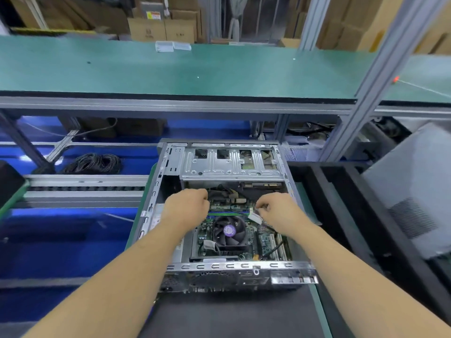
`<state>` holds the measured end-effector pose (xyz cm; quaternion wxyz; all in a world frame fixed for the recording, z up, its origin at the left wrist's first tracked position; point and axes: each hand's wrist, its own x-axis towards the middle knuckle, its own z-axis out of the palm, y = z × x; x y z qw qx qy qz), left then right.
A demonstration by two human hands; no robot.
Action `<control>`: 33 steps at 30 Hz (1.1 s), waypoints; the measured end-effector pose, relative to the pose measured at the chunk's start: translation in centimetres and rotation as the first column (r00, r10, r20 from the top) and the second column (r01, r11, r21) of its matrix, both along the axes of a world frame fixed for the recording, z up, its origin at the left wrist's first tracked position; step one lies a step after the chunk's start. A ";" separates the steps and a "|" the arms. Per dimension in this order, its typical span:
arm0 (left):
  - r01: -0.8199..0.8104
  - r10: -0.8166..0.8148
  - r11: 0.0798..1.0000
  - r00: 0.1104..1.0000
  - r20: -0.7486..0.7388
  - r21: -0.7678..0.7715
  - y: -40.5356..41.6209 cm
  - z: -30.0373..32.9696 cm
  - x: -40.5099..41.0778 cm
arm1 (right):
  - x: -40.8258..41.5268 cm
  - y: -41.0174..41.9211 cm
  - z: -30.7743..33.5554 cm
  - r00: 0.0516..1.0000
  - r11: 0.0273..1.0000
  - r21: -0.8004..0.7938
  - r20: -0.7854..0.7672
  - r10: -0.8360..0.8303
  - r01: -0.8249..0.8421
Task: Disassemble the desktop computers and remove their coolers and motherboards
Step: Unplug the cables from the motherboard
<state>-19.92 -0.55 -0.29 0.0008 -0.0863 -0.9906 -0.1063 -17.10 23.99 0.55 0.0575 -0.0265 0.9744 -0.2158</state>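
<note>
An open desktop case (pixel 244 267) lies flat in front of me, its side panel off. Inside sits the green motherboard (pixel 207 230) with a black cooler fan (pixel 229 231) bearing a purple label at its middle. My right hand (pixel 280 211) pinches a white cable connector (pixel 255 217) just right of the fan. My left hand (pixel 186 206) is curled over the board's upper left area, near a bundle of cables (pixel 229 192); what its fingers hold is hidden. A silver drive cage (pixel 231 162) fills the far end of the case.
A green shelf (pixel 170 69) runs across above the case on aluminium posts (pixel 366 89). Coiled black cables (pixel 95 163) lie at the left on a blue surface. A grey case panel (pixel 415 186) leans at the right. A roller track (pixel 85 189) runs left of the case.
</note>
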 end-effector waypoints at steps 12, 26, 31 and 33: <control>0.189 -0.188 0.982 0.980 -0.061 0.015 -3.5 1.4 2.9 | 1.6 -5.3 -0.2 0.987 0.986 -0.086 -0.089 0.134 -0.142; -0.283 0.269 0.913 0.959 0.088 0.296 -7.7 0.2 3.1 | 12.5 -10.1 -2.2 0.791 0.954 0.260 -0.548 0.273 -0.149; -0.371 0.341 0.891 0.928 0.153 0.263 -7.7 -0.1 2.5 | 11.3 -9.5 -3.1 0.698 0.960 0.278 -0.680 0.224 -0.037; -0.376 0.352 0.892 0.926 0.139 0.250 -7.6 -0.3 2.7 | 11.0 -9.5 -3.5 0.683 0.955 0.295 -0.691 0.236 -0.032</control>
